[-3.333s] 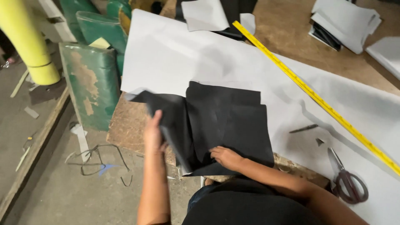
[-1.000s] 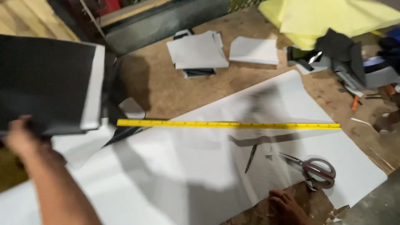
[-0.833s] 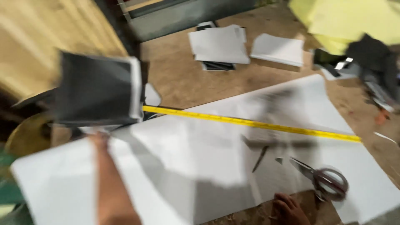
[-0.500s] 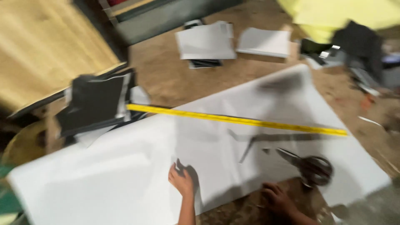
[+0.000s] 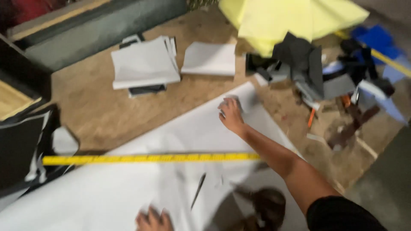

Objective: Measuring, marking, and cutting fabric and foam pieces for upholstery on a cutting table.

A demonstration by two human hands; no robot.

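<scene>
A large white sheet lies spread over the brown board. My right hand reaches far across it, and its fingers curl on the sheet's far corner, which looks slightly lifted and blurred. My left hand shows only its fingers at the bottom edge; they rest spread on the sheet and hold nothing. A yellow measuring tape stretches across the sheet between the two hands. A thin dark tool lies near the left hand. Dark blurred scissors sit under my right forearm.
Folded black pieces are stacked at the left edge. Two stacks of grey-white sheets lie on the board beyond. Yellow foam and a jumble of black, grey and blue scraps fill the far right.
The black pieces left my left hand and now lie at the left. My right arm has stretched out to the sheet's far corner. The view swung right.
</scene>
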